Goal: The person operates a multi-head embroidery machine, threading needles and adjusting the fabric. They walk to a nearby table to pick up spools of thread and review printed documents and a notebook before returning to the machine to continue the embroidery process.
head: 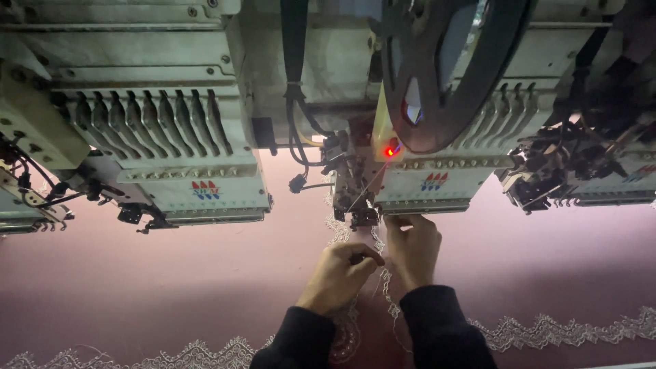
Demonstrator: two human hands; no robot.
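Observation:
My left hand (339, 273) and my right hand (414, 247) meet over a dusty pink fabric (171, 280), just under the middle embroidery head (417, 184). The left hand's fingers are curled, thumb and forefinger pinched at a thin thread or the pale embroidered motif (383, 277) between the hands. Fingertips of the right hand reach up to the needle area (365, 215), pinching something too fine to make out. A red indicator light (391, 151) glows on the head. Both sleeves are black.
Another embroidery head (191, 184) hangs at left and a third (581, 178) at right. A dark round reel (444, 75) sits above the middle head. Black cables (297, 130) dangle between heads. A silvery lace border (547, 331) runs along the fabric's near edge.

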